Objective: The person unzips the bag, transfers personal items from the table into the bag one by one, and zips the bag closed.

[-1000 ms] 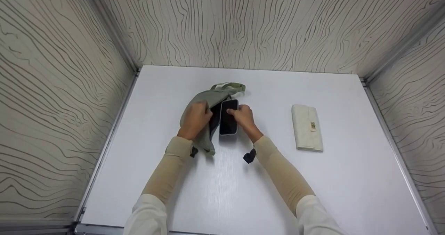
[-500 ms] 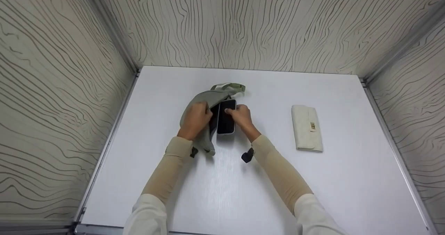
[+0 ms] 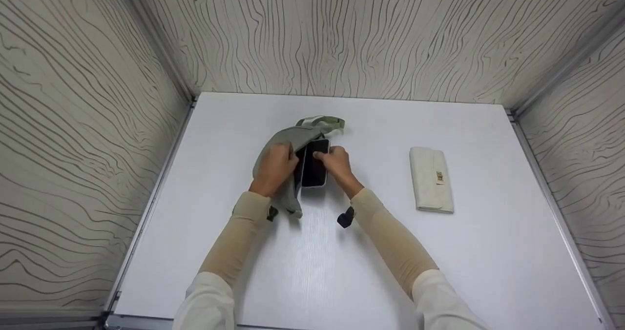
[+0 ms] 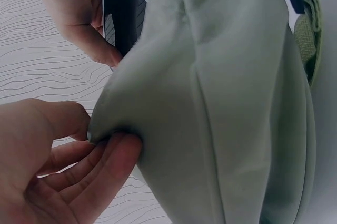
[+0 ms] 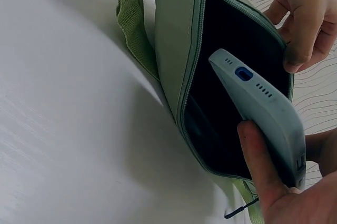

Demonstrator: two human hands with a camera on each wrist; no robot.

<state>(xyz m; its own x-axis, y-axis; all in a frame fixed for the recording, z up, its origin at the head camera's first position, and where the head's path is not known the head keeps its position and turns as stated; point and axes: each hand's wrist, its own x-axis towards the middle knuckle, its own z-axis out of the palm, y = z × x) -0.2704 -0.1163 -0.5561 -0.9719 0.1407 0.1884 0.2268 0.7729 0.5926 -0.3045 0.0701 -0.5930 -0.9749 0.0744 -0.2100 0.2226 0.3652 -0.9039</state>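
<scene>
A sage-green belt bag (image 3: pixel 288 137) lies on the white table with its zipped mouth spread wide, its dark inside showing in the right wrist view. My left hand (image 3: pixel 276 168) pinches the edge of that mouth between thumb and fingers, as the left wrist view (image 4: pixel 79 161) shows up close. In my right hand (image 3: pixel 338 164) is a smartphone (image 3: pixel 314 171) with a dark screen and a pale case, gripped by its side with the thumb over the screen. One end of the phone (image 5: pixel 258 92), with its charging port, slants at the bag's opening (image 5: pixel 221 34), partly within it.
A cream wallet (image 3: pixel 429 178) with a small gold clasp lies on the table (image 3: pixel 468 252) to the right. The bag's green strap (image 3: pixel 329 121) loops out at its far end. Wood-patterned panels (image 3: pixel 312 37) wall in the table at the back and both sides.
My right hand has moved the phone a little to the left, closer into the bag's mouth. The left hand and the bag have stayed put, and the wallet has not moved.
</scene>
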